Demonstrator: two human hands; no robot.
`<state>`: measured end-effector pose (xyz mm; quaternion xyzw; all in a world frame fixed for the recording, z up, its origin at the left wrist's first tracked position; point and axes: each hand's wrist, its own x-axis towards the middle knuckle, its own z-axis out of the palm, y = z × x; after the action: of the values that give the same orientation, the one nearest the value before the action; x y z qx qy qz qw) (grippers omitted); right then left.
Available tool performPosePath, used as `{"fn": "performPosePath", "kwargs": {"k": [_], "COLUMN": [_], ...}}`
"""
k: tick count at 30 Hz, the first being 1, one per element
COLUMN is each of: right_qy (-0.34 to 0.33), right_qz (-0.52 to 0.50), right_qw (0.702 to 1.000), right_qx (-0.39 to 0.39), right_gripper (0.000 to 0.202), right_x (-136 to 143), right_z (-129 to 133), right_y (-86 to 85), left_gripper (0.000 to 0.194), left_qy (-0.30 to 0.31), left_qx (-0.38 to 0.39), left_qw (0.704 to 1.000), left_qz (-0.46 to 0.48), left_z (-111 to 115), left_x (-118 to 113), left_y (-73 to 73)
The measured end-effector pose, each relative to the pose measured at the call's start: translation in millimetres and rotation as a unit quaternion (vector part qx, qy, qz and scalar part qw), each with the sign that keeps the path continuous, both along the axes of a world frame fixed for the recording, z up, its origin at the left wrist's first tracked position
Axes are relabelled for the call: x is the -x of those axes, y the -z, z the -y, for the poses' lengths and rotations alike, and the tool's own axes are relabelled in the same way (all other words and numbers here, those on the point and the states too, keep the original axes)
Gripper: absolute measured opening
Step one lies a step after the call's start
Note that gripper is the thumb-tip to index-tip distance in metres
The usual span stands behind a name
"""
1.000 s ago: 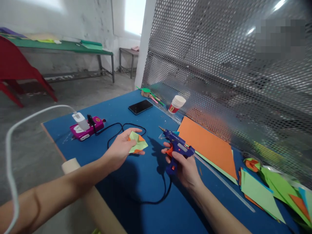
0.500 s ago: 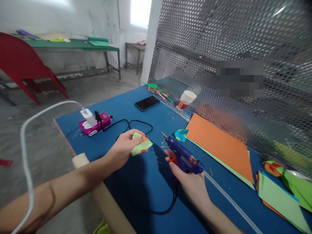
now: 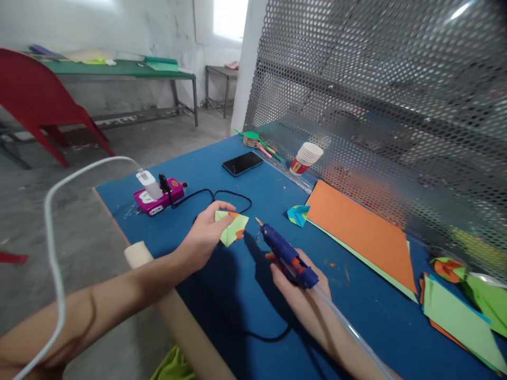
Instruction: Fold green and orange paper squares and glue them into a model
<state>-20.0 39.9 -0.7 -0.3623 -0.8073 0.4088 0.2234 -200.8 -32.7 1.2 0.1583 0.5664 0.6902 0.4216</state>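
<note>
Between the thumb and fingers of my left hand (image 3: 206,232) is a folded paper piece (image 3: 230,230), pale green with orange parts. My right hand (image 3: 303,295) is wrapped round a dark blue hot glue gun (image 3: 283,253); its nozzle points up and left, a short way from the folded paper and apart from it. A long clear glue stick (image 3: 348,327) sticks out of the gun's back end. Beyond the gun, a small blue and green folded paper piece (image 3: 298,215) lies on the blue table (image 3: 182,164).
Orange sheets (image 3: 360,237) and pale green sheets (image 3: 459,316) lie at right. A phone (image 3: 242,163) and stacked paper cups (image 3: 306,158) stand near the perforated metal screen (image 3: 356,79). A black cord (image 3: 233,193) runs from a magenta power strip (image 3: 160,198).
The glue gun has swung so its nozzle is closer to the folded paper. My left hand has turned the paper, showing a flatter green face with a crease.
</note>
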Motion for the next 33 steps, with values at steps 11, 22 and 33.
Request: {"fn": "performPosePath", "kwargs": {"k": [11,22,33], "right_qy": [-0.015,-0.051,-0.093], "right_qz": [-0.009,0.015,0.018], "right_qw": [0.998,0.998,0.987], "right_qx": [0.068,-0.035,-0.130], "right_gripper": [0.018,0.009,0.006], "right_x": [2.8,3.5,0.5], "right_z": [7.9,6.9,1.6], "right_y": [-7.1,-2.4,3.7], "left_gripper": [0.014,0.016,0.017], "left_qy": [0.062,0.055,0.048], "left_qx": [0.000,0.003,0.020], "left_qw": [0.998,0.998,0.998], "left_qz": [-0.014,-0.007,-0.023], "left_z": [-3.7,-2.8,-2.6], "left_x": [-10.0,-12.3,-15.1], "left_y": [-0.4,-0.6,-5.4]}}
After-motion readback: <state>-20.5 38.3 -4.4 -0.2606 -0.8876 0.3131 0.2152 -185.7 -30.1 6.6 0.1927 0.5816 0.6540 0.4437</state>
